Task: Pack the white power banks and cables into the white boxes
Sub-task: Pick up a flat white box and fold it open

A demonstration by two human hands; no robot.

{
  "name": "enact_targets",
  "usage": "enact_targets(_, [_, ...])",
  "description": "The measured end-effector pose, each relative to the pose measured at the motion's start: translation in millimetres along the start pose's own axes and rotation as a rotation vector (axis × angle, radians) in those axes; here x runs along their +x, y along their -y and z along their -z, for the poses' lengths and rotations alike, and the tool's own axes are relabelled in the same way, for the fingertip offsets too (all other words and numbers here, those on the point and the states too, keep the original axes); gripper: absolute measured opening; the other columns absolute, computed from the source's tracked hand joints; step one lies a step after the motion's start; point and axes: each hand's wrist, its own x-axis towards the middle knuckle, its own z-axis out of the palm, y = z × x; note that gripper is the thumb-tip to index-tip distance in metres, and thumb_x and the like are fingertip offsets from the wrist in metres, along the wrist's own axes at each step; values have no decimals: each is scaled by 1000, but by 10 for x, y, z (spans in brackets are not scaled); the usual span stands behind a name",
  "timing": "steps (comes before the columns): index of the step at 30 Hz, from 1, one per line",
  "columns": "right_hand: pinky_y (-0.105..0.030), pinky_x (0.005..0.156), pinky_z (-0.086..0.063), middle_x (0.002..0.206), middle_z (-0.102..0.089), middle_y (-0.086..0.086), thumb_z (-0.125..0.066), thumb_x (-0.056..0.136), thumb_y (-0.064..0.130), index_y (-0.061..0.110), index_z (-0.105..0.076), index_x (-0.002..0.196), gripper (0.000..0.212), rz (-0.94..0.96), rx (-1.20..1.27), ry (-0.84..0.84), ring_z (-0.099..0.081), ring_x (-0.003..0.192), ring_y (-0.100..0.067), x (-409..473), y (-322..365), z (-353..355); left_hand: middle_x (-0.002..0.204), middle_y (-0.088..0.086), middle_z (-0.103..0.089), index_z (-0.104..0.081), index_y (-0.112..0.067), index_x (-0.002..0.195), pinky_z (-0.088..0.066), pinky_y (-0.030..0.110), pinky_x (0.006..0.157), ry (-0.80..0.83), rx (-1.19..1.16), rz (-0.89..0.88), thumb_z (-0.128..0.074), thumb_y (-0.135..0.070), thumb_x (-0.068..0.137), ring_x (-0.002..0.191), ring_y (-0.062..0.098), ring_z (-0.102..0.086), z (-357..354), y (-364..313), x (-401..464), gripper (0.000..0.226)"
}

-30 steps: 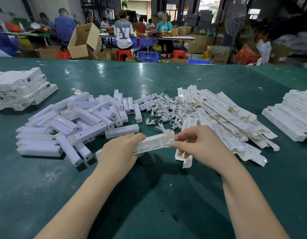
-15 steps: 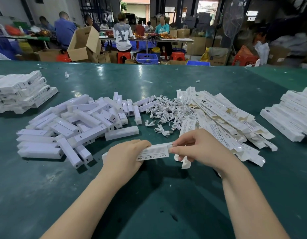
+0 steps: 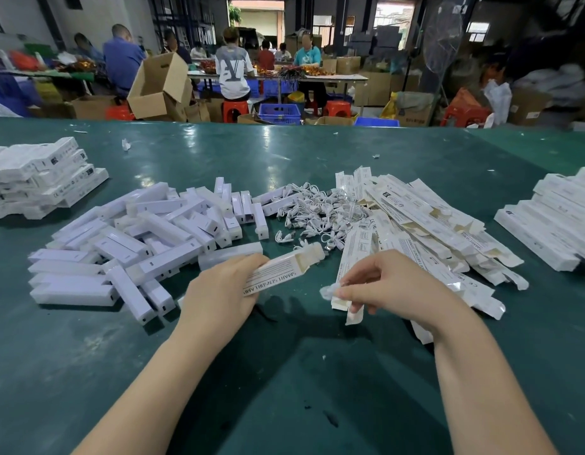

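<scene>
My left hand (image 3: 218, 290) grips a long white box (image 3: 281, 269) with printed text. The box tilts up to the right and its far end flaps stand open. My right hand (image 3: 383, 285) is apart from the box and pinches a small white crumpled piece (image 3: 328, 292) between its fingertips; I cannot tell what it is. A heap of loose white power banks (image 3: 146, 231) lies left of my hands. A tangle of white cables (image 3: 317, 215) lies behind the box. A pile of flat white boxes (image 3: 425, 224) spreads out behind my right hand.
The green table (image 3: 284, 372) holds a stack of packed white boxes (image 3: 38, 178) at far left and another stack (image 3: 553, 218) at far right. Beyond the table's far edge, people sit at other tables among cardboard cartons (image 3: 159, 87) and stools.
My right hand has let go of the box's end and drawn back to the right, now holding a small white piece. The left hand has tilted the box's open end upward.
</scene>
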Motion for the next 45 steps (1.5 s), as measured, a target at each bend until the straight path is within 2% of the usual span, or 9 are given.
enact_targets(4, [-18,62,-55,81,-76,-7,-78,82,15,4,-70,87,14,158,357,-233,-75,82,-17,22,51,-1,106,-18,-66,-59,-42,116,-46,30,69,32,3,10,-63,-13,80,96,19,-61,-33,-15,-5,47])
enact_targets(7, [-25,67,-60,92,-74,-15,-71,85,6,-1,-63,92,12,246,610,-218,-75,87,-24,43,116,-130,107,-20,-66,-58,-44,117,-44,29,68,48,-16,-1,-63,-15,81,97,16,-60,-53,-26,-6,46])
enact_targets(17, [-22,57,-55,83,-75,2,-69,90,7,9,-59,86,10,303,408,-169,-75,86,-18,90,83,-268,99,-14,-68,-61,-43,114,-40,29,63,-28,-49,89,-63,-16,81,89,20,-61,-61,-28,4,43])
enact_targets(23, [-26,59,-58,82,-74,-7,-78,82,9,4,-64,80,15,221,427,-184,-75,84,-18,74,97,-278,90,-16,-64,-60,-42,109,-42,29,61,-30,-59,104,-60,-18,83,82,17,-57,-58,-42,-3,36])
enact_targets(27, [-26,57,-58,70,-72,3,-80,77,9,6,-66,74,15,149,394,-232,-73,70,-18,78,101,-294,97,-16,-67,-61,-42,111,-48,32,66,-24,-53,87,-60,-16,82,88,19,-60,-59,-42,-4,39])
enact_targets(32, [-35,70,-60,72,-74,-2,-81,77,13,7,-65,75,17,105,279,-255,-73,61,-21,81,81,-288,95,-17,-67,-61,-42,109,-46,30,63,-27,-35,60,-64,-14,78,87,18,-61,-76,-30,-4,41])
enact_targets(36, [-25,56,-58,75,-74,-9,-79,77,8,5,-69,72,12,91,225,-230,-73,60,-18,85,64,-305,98,-17,-67,-62,-39,110,-37,26,60,-2,29,-24,-65,-12,76,87,19,-63,-81,-23,-5,43])
enact_targets(40, [-38,69,-62,72,-75,-2,-77,80,8,13,-75,74,8,146,157,-176,-73,66,-17,93,35,-301,100,-18,-67,-62,-39,112,-39,26,61,21,14,-80,-67,-14,77,89,18,-63,-83,-22,-10,43])
enact_targets(45, [-21,68,-57,88,-72,9,-66,91,10,27,-79,87,21,287,23,-143,-67,76,-3,105,32,-314,103,-17,-68,-62,-41,115,-49,31,69,2,-23,-20,-66,-11,76,94,20,-63,-68,6,-9,49])
